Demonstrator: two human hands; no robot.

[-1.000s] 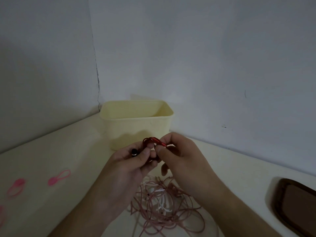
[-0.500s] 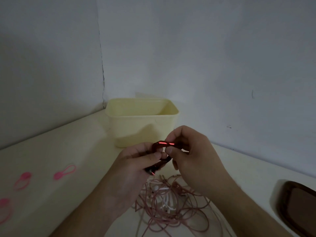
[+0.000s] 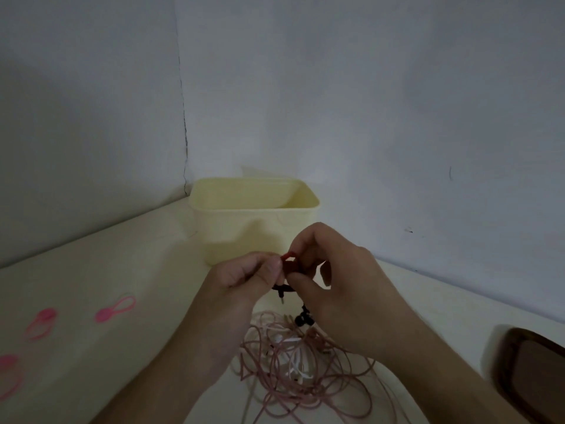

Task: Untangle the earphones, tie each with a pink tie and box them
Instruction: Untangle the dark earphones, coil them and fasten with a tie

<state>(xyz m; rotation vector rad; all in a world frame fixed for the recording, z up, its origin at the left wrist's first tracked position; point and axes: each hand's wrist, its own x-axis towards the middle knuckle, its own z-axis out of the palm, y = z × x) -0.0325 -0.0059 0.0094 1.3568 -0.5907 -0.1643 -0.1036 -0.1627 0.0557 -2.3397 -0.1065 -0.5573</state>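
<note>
The dark red corded earphone set (image 3: 289,266) is held in the air between both hands, in front of the pale yellow plastic box (image 3: 244,228) and above the loose heap of pink and white earphone cords (image 3: 293,365). A second ago the red cord showed as a small loop pinched at the fingertips; now it is gathered into a fuller coil, with its plug and black earbuds hanging free beneath.

The left hand (image 3: 244,278) has its grip clenched on the coil's near side between thumb and fingers. The right hand (image 3: 339,289) pinches the top of the coil, a bright red bend showing at its fingertips. Whether that bend is cord or a tie cannot be told.

Judgement: one set is separated and coiled, so untangling of this set is done and the tying step is in hand or next.

Three pink looped silicone ties (image 3: 114,310) lie on the cream surface (image 3: 107,255) to the left, well apart from the hands. A dark brown lid (image 3: 538,371) lies at the right edge.
</note>
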